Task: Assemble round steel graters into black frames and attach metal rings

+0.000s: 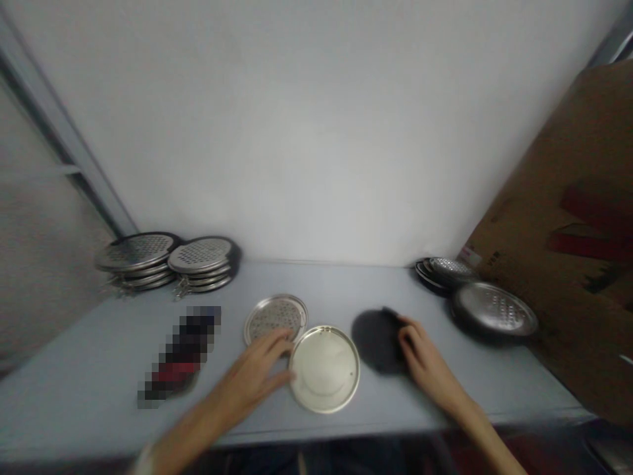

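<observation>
My left hand (260,373) rests on the table with its fingers spread, touching the left rim of a plain round metal plate (325,368) and the lower edge of a perforated metal disc (275,317) behind it. My right hand (422,359) lies with curled fingers on the right edge of a dark round pad (376,340), which sits to the right of the plain plate. The picture is blurred.
Two stacks of perforated metal discs (168,260) stand at the back left. More metal discs (487,303) lie at the back right beside a brown cardboard box (568,244). A pixelated dark and red object (182,353) lies left of my hand. The grey table (99,396) meets a white wall.
</observation>
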A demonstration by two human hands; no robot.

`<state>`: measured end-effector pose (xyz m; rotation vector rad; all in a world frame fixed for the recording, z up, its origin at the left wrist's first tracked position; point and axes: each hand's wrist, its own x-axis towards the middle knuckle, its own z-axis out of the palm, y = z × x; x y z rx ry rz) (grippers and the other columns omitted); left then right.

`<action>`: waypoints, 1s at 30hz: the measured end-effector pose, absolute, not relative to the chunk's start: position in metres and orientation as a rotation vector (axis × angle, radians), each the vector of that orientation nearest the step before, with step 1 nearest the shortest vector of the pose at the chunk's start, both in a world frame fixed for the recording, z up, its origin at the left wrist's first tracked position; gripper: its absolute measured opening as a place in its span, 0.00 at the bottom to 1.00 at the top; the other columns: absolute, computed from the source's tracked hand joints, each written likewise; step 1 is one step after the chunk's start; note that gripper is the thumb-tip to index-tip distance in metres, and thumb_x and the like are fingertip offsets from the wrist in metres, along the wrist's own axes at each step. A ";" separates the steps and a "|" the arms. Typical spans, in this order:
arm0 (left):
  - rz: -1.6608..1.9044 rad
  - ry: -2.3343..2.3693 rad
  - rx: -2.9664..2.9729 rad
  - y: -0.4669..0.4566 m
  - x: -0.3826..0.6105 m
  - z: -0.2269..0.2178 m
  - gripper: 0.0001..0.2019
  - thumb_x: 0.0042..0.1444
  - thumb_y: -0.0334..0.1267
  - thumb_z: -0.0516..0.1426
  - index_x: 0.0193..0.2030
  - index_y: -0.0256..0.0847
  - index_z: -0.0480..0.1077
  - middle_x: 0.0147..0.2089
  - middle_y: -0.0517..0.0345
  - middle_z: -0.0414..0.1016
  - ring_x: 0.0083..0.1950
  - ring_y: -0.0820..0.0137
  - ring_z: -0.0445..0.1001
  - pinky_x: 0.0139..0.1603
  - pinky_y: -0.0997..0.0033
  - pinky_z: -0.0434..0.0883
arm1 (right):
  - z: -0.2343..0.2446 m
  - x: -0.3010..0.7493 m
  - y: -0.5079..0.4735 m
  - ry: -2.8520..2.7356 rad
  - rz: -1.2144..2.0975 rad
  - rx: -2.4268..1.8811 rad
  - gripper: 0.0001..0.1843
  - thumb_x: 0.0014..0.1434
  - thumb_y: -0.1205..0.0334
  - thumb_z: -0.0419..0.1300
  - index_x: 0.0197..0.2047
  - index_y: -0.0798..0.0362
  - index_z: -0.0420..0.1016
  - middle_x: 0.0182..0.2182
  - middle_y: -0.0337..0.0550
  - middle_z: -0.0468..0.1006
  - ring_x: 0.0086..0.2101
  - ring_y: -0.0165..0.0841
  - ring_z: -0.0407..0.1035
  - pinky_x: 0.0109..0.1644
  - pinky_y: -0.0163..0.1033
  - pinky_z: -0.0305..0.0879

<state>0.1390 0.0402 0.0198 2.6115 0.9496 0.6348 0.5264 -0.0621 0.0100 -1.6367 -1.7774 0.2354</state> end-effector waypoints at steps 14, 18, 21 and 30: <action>0.680 1.284 2.479 0.086 0.125 0.035 0.23 0.58 0.52 0.63 0.56 0.43 0.70 0.56 0.48 0.76 0.58 0.53 0.73 0.61 0.51 0.69 | 0.023 0.426 -0.096 -2.125 0.081 -1.439 0.23 0.64 0.63 0.61 0.61 0.48 0.64 0.60 0.51 0.72 0.62 0.48 0.63 0.68 0.63 0.54; 0.723 1.336 2.544 0.084 0.126 0.047 0.24 0.58 0.50 0.63 0.58 0.42 0.69 0.56 0.47 0.75 0.58 0.52 0.72 0.61 0.49 0.69 | 0.014 0.432 -0.096 -2.006 0.015 -1.433 0.23 0.63 0.64 0.60 0.61 0.50 0.63 0.57 0.51 0.73 0.62 0.49 0.62 0.68 0.65 0.48; 0.760 1.245 2.648 0.073 0.139 0.057 0.25 0.57 0.48 0.64 0.59 0.42 0.69 0.60 0.44 0.72 0.61 0.51 0.70 0.63 0.48 0.66 | 0.009 0.433 -0.096 -1.886 -0.041 -1.442 0.18 0.63 0.71 0.55 0.55 0.49 0.67 0.51 0.47 0.77 0.58 0.46 0.67 0.66 0.61 0.51; 0.504 0.796 2.831 0.033 0.199 0.047 0.24 0.44 0.36 0.71 0.51 0.45 0.76 0.61 0.46 0.71 0.63 0.49 0.67 0.64 0.46 0.65 | 0.009 0.431 -0.093 -1.803 -0.002 -1.433 0.11 0.65 0.71 0.54 0.48 0.48 0.68 0.45 0.44 0.78 0.52 0.42 0.71 0.59 0.53 0.59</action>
